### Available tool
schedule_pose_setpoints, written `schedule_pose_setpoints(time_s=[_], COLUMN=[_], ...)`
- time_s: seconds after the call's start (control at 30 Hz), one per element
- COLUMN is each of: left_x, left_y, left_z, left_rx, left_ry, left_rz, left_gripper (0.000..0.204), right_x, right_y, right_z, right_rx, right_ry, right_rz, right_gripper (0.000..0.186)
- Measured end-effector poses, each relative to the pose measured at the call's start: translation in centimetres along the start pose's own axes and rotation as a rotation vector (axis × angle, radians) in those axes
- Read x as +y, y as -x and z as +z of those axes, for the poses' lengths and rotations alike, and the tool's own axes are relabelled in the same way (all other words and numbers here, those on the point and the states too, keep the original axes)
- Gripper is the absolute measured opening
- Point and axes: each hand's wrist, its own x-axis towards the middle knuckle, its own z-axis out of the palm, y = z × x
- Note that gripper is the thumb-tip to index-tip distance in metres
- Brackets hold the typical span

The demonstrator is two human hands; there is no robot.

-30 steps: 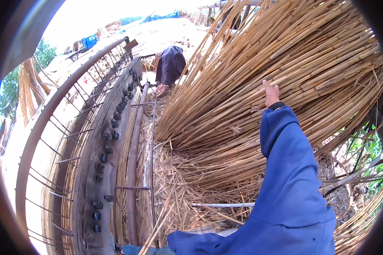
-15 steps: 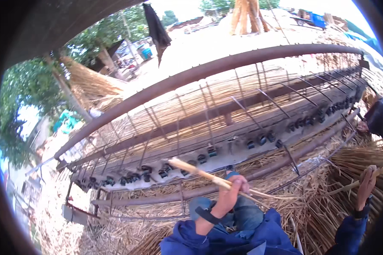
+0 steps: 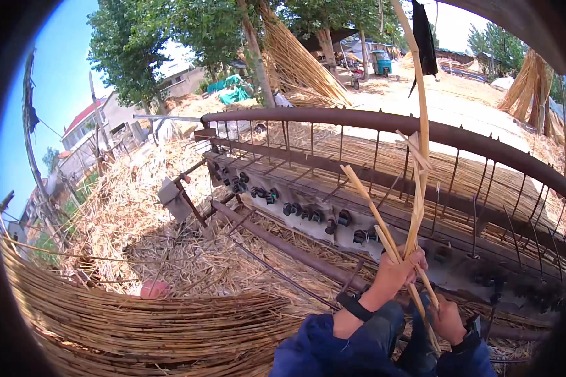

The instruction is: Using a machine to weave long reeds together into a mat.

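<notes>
Left hand (image 3: 396,276) grips reed stalks (image 3: 416,217); right hand (image 3: 448,322) pinches one below. Open straw-littered ground (image 3: 163,251) separates lower pipe (image 3: 299,251) from reed pile (image 3: 163,330).

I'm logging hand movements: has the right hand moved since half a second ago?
Yes: against the metal frame, the right hand has moved leftward and is now close beside the left hand.

- The left hand (image 3: 396,273) gripped pale reed stalks (image 3: 416,217), angled upward.
- The right hand (image 3: 448,320) touched their lower part.
- A rusty metal frame (image 3: 352,117) stood beyond the stalks.
- A reed pile (image 3: 157,330) lay at lower left.
</notes>
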Motion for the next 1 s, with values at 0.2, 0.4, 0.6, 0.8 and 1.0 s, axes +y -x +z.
schedule_pose_setpoints(time_s=[0.2, 0.4, 0.6, 0.8, 1.0], left_x=[-0.7, -3.6, -6.6, -8.7, -8.5], left_y=[4.1, 8.0, 8.6, 9.3, 9.3], left_z=[-5.5, -7.8, -6.5, -4.8, -3.2], left_rx=[0.465, 0.379, 0.415, 0.565, 0.456], left_ry=[0.141, 0.313, 0.252, 0.303, 0.258], left_rz=[0.098, -0.061, -0.205, -0.234, -0.166], left_gripper=[0.02, 0.024, 0.032, 0.031, 0.028], right_x=[-0.9, 0.4, 2.1, 2.4, 2.7], right_y=[0.7, 3.9, 6.8, 8.4, 9.4], right_z=[2.4, 2.7, 0.2, -1.2, -2.1], right_rx=[-0.143, -0.051, 0.045, 0.045, 0.095], right_ry=[0.058, 0.279, 0.462, 0.486, 0.475], right_rz=[-0.023, -0.148, -0.186, -0.166, -0.165], right_gripper=[0.02, 0.014, 0.016, 0.017, 0.018])
